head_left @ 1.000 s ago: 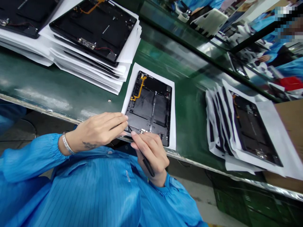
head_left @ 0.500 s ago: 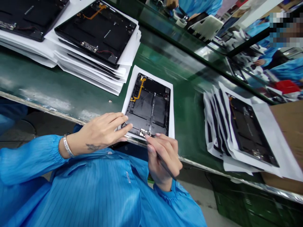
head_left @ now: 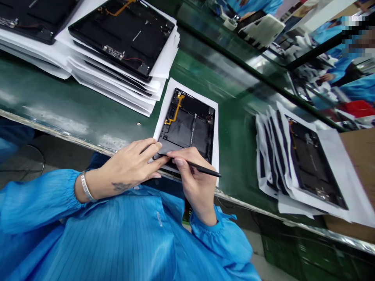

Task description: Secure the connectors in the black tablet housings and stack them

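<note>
A black tablet housing (head_left: 187, 127) with an orange flex cable (head_left: 176, 111) along its left side lies on a white sheet (head_left: 216, 136) near the bench's front edge. My left hand (head_left: 133, 162) rests at the housing's near-left corner, its fingers stretched out and slightly apart. Between the fingertips of my right hand (head_left: 195, 171) is a slim black tool (head_left: 205, 170), its rear end pointing right. The tool's tip is at the near-left corner, close to my left fingertips, and too small to make out. My right hand covers the small circuit board at the near edge.
Stacks of black housings (head_left: 125, 37) with white sheets stand at the upper left of the green bench (head_left: 234, 156). To the right is another stack (head_left: 313, 160), beside a cardboard box (head_left: 361, 152). A small metal part (head_left: 138, 123) lies left of the sheet. People in blue work beyond.
My right hand has moved left from the small circuit board to the near-left corner, and the tool has tilted flatter. My left hand has barely moved. The view has shifted slightly.
</note>
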### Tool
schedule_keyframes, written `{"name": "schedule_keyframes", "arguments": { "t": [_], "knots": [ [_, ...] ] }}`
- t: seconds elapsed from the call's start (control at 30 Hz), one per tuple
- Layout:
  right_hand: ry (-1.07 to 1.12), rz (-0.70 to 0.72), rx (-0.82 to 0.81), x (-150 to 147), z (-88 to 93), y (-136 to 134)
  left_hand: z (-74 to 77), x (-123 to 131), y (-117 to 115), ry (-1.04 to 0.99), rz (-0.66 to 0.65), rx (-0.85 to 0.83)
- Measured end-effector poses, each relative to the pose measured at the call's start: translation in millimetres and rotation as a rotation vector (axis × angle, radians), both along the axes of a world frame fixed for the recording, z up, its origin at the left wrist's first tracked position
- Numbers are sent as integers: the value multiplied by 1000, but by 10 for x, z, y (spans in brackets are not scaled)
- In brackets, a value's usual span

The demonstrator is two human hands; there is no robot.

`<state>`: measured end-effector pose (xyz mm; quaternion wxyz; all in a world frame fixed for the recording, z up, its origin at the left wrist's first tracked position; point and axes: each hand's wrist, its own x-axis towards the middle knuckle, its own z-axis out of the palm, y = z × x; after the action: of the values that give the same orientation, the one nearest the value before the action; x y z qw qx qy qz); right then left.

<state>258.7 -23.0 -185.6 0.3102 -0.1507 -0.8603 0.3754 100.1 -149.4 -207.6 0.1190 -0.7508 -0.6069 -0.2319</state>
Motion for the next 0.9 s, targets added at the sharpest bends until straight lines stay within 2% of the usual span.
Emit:
{"name": "schedule_keyframes", "arguments": {
  "t": [0.33, 0.63, 0.77, 0.9],
  "knots": [
    [-40, 102, 103, -16, 103, 53, -100, -84, -58, 14, -38, 211],
    [-106, -49, 80, 416, 70, 141, -3, -24, -30, 0, 12, 201],
    [-39, -88, 84, 431, 25, 87, 57, 18, 48, 56, 59, 193],
    [-38, -85, 196, 391, 27, 47, 56, 79, 171, 69, 24, 180]
  ]
}}
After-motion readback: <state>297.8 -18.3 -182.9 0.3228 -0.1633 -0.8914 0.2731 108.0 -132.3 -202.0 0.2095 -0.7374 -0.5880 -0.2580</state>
